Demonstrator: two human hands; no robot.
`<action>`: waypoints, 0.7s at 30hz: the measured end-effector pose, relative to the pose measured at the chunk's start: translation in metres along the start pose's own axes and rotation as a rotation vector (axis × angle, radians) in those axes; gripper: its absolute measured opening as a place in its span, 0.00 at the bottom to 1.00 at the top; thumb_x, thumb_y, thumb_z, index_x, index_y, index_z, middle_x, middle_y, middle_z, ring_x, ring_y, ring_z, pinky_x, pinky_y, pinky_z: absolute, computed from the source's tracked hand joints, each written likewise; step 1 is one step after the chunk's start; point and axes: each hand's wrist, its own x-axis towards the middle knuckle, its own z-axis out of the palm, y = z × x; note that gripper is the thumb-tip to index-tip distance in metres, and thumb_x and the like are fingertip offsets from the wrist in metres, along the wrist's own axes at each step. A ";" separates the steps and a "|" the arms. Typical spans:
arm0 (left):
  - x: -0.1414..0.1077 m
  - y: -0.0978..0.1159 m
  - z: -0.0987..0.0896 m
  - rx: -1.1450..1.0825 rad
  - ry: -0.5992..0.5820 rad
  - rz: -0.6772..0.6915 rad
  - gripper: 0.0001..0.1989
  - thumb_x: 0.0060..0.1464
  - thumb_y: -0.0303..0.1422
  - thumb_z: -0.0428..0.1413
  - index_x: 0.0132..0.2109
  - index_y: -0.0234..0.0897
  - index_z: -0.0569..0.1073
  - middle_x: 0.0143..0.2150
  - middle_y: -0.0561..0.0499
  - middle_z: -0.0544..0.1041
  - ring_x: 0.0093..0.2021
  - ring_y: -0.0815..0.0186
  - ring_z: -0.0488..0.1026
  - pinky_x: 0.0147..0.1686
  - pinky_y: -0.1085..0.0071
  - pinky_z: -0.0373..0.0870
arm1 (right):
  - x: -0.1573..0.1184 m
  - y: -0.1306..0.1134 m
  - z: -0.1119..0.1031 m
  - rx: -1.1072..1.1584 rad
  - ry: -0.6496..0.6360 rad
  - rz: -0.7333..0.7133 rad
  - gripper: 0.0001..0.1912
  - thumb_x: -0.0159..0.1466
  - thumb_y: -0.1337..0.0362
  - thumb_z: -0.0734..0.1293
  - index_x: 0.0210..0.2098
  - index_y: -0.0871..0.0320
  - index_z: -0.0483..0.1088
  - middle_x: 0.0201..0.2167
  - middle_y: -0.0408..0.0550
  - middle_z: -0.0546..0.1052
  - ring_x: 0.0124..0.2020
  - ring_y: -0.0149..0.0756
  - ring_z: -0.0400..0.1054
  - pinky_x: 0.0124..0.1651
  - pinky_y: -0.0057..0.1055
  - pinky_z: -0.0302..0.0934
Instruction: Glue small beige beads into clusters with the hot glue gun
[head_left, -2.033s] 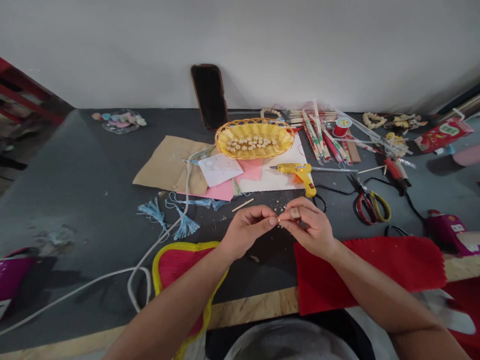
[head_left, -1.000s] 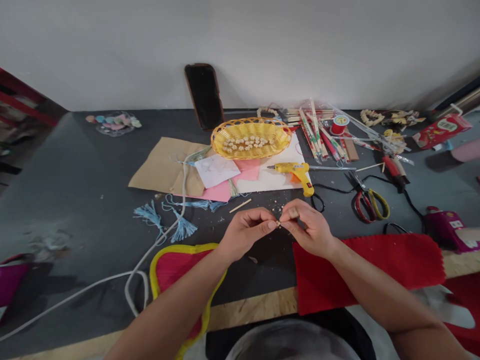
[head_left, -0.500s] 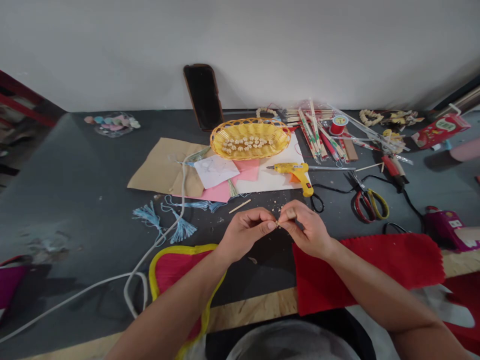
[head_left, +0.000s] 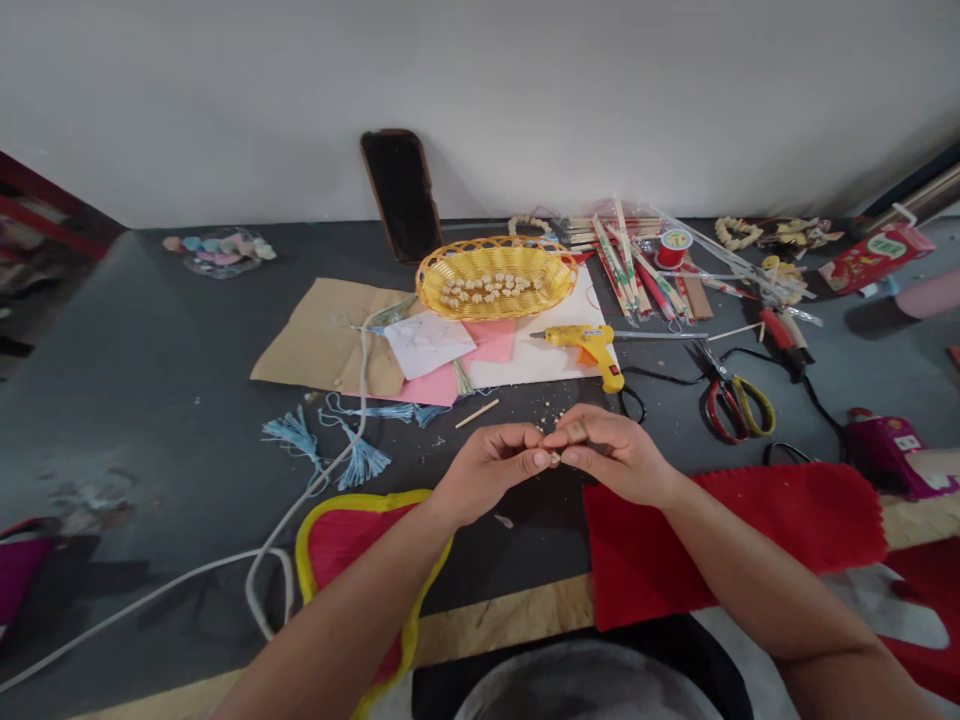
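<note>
Craft workshop, or a hobby bench: a long dark grey work table [head_left: 150, 400] against a white wall [head_left: 480, 90], with a chipboard edge [head_left: 510, 620] at 6 o'clock. Yellow hot glue gun [head_left: 589, 345] at 12 to 1 o'clock, red-and-yellow-handled scissors [head_left: 739, 410] at 3, bundled wooden sticks [head_left: 619, 265] and a red thread spool [head_left: 673, 248] at 1. Blue tassels [head_left: 364, 462] at 9, red felt [head_left: 735, 540] at 4, wicker basket [head_left: 496, 245] at 12 — craft supplies spread all over the bench.

No legible text; label on red carton [head_left: 876, 258] too blurred.
</note>
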 end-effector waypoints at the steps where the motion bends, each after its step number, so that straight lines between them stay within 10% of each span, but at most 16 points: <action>1: 0.000 0.000 0.000 0.002 -0.002 0.002 0.14 0.50 0.40 0.64 0.28 0.31 0.75 0.25 0.53 0.70 0.27 0.72 0.61 0.29 0.75 0.56 | 0.000 0.000 0.000 0.008 0.000 -0.004 0.08 0.66 0.65 0.66 0.44 0.56 0.75 0.34 0.48 0.76 0.37 0.32 0.71 0.41 0.30 0.69; 21: 0.001 0.001 0.002 0.034 -0.025 0.013 0.18 0.50 0.44 0.62 0.28 0.32 0.74 0.24 0.53 0.67 0.27 0.71 0.58 0.28 0.74 0.55 | 0.000 -0.002 0.004 0.006 0.038 -0.051 0.05 0.66 0.65 0.67 0.40 0.58 0.74 0.32 0.48 0.78 0.34 0.31 0.73 0.38 0.29 0.70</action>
